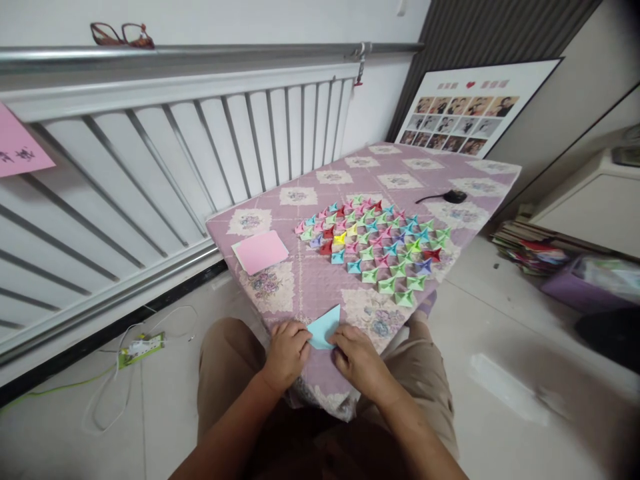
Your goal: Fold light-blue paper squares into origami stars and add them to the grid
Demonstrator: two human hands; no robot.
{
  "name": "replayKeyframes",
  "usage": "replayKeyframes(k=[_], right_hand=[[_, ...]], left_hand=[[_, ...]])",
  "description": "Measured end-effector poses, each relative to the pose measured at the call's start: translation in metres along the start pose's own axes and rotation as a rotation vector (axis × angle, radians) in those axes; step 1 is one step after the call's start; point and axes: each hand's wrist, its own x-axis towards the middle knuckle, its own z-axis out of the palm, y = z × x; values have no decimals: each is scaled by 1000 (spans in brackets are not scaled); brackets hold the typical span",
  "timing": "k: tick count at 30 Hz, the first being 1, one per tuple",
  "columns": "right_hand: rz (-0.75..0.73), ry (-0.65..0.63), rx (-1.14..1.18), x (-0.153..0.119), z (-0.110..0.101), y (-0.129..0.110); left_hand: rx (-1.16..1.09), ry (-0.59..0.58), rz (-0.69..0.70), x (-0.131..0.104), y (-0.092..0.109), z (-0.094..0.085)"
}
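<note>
A light blue sheet of paper [324, 328], with a fold in it, lies at the near end of the table between my two hands. My left hand [290, 347] pinches its left corner, fingers curled at the edge. On the opposite side my right hand [356, 353] grips the right edge between thumb and fingers. Beyond them, rows of small folded paper pieces [381, 241] in green, pink, blue, red and yellow stand on the cloth. A stack of paper with a pink sheet on top [261, 253] rests to the left.
The patterned pink tablecloth [320, 267] covers the table. A black object with a cord [454, 196] lies near its right side. The white radiator [200, 147] runs along the left. On the floor are a power strip [143, 348] and a purple box [570, 283].
</note>
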Motion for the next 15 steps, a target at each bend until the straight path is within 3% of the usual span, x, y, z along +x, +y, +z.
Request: replayKeyframes(k=[15], right_hand=[[164,122,-137,3,9,-5]], left_hand=[[26,-109,-316,14,4,-14]])
